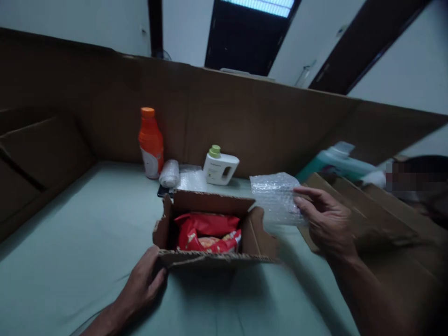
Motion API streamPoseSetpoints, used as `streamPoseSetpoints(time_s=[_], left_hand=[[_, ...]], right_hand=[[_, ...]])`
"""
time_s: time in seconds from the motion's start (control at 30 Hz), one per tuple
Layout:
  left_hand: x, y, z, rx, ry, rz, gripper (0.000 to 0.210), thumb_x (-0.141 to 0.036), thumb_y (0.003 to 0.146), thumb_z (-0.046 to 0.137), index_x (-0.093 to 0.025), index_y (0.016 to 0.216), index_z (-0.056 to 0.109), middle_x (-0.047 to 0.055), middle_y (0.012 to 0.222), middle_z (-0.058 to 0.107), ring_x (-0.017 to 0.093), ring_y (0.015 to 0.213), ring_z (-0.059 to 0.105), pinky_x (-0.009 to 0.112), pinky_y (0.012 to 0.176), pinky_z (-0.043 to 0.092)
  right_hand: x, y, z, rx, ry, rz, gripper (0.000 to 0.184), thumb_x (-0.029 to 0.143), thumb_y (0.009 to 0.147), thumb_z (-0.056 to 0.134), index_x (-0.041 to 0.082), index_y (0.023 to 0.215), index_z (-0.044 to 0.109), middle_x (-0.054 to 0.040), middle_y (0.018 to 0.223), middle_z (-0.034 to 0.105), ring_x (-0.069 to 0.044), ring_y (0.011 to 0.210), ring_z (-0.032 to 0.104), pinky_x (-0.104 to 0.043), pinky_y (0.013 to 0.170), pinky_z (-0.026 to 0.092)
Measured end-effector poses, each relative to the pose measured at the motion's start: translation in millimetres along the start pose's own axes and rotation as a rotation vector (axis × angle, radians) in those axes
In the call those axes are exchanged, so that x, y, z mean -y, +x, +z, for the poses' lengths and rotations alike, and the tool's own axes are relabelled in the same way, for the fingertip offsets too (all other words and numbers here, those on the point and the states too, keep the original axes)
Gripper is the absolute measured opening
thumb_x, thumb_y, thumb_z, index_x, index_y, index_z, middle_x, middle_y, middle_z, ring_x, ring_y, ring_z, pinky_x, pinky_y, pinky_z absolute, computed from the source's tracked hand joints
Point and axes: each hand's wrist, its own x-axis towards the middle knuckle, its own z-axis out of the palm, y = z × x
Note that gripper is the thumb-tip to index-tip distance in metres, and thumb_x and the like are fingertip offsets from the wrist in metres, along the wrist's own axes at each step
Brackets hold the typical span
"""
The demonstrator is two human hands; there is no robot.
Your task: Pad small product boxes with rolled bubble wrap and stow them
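Pale green covering spreads over the table point(87, 242), which is walled at the back and left by tall brown cardboard panels point(245, 121). Near the middle sits a small open cardboard box point(210, 254) with red snack packets point(206, 233) inside. The left hand point(145, 280) grips the box's near left corner, fingers curled around the edge. The right hand point(324, 221) is raised just right of the box, pinching a sheet of bubble wrap point(275, 198) between thumb and fingers; the sheet hangs over the box's right flap. Behind the box stand an orange bottle point(151, 142), a roll of bubble wrap point(169, 173) beside it, and a white jug with a green cap point(220, 167). Farther right lies a blurred teal container point(336, 163), possibly a detergent bottle, behind flattened cardboard point(378, 210).
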Motion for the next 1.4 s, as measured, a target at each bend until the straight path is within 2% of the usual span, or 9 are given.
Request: streamPoseSetpoints(time_s=[0.17,0.27,0.43,0.57,0.67,0.8,0.97,1.17,1.4], left_hand=[[-6,4,-11.2,0.100,0.047,-0.089,0.032,-0.043,0.083,0.055,-0.018,0.101,0.061,0.009,0.092,0.072,0.025,0.081,0.068,0.035,0.072,0.057],[-12,4,-14.1,0.124,0.041,-0.154,0.039,-0.047,0.079,0.056,-0.017,0.104,0.060,0.010,0.095,0.071,0.026,0.083,0.068,0.036,0.074,0.056],[-27,1,-18.0,0.101,-0.045,-0.204,0.048,-0.045,0.078,0.061,-0.020,0.119,0.056,0.013,0.113,0.069,0.029,0.100,0.067,0.040,0.086,0.055],[-30,2,-12.6,0.081,-0.102,-0.233,0.051,-0.044,0.075,0.068,-0.020,0.119,0.057,0.014,0.118,0.068,0.031,0.109,0.064,0.044,0.094,0.051],[-29,6,-2.6,0.029,-0.150,-0.275,0.048,-0.043,0.073,0.069,-0.018,0.113,0.059,0.013,0.110,0.070,0.031,0.103,0.065,0.042,0.089,0.053],[-34,25,8.2,-0.007,-0.195,-0.272,0.048,-0.041,0.076,0.065,-0.016,0.116,0.059,0.011,0.106,0.070,0.029,0.099,0.065,0.039,0.086,0.053],[-36,64,13.5,-0.029,-0.213,-0.254,0.052,-0.037,0.076,0.063,-0.015,0.123,0.056,0.012,0.114,0.069,0.028,0.105,0.063,0.039,0.091,0.051],[-37,47,7.8,-0.028,-0.203,-0.316,0.062,-0.038,0.082,0.063,-0.021,0.139,0.048,0.014,0.136,0.061,0.030,0.127,0.056,0.045,0.106,0.044],[-80,-27,1.7,0.005,-0.221,-0.359,0.053,-0.046,0.082,0.064,-0.020,0.128,0.061,0.016,0.130,0.063,0.031,0.117,0.062,0.041,0.085,0.057]], right_hand=[[-21,-40,-45,-0.078,-0.005,0.130,0.031,0.037,0.076,0.072,0.019,0.101,0.073,-0.0022,0.076,0.070,-0.013,0.057,0.058,-0.025,0.051,0.047],[-41,-63,-54,0.149,-0.095,0.187,0.036,0.040,0.082,0.066,0.018,0.109,0.072,-0.0051,0.086,0.072,-0.014,0.060,0.061,-0.027,0.054,0.050],[-45,-95,-53,0.312,-0.612,-0.134,0.043,0.039,0.085,0.063,0.017,0.122,0.068,-0.0199,0.145,0.052,-0.037,0.120,0.061,-0.052,0.091,0.053],[-30,-118,-28,0.466,-0.416,-0.301,0.060,0.041,0.089,0.063,0.022,0.144,0.050,-0.0150,0.151,0.049,-0.033,0.137,0.049,-0.051,0.111,0.042],[-30,-130,8,0.640,-0.203,-0.167,0.070,0.041,0.084,0.067,0.020,0.147,0.046,-0.0153,0.139,0.061,-0.032,0.124,0.060,-0.049,0.101,0.051],[-41,-123,52,0.611,-0.067,0.037,0.053,0.036,0.080,0.066,0.018,0.129,0.059,-0.0110,0.113,0.073,-0.028,0.097,0.069,-0.040,0.083,0.057],[-44,-94,76,0.574,-0.083,-0.025,0.050,0.030,0.079,0.062,0.019,0.128,0.060,-0.0099,0.116,0.073,-0.025,0.096,0.069,-0.037,0.082,0.057],[-62,-79,15,0.336,-0.327,-0.097,0.050,0.039,0.082,0.062,0.016,0.127,0.064,-0.0173,0.149,0.052,-0.036,0.137,0.046,-0.055,0.114,0.033],[-78,-112,-29,0.488,-0.357,0.121,0.039,0.047,0.084,0.062,0.015,0.104,0.071,-0.0071,0.085,0.072,-0.024,0.076,0.067,-0.034,0.070,0.053]])
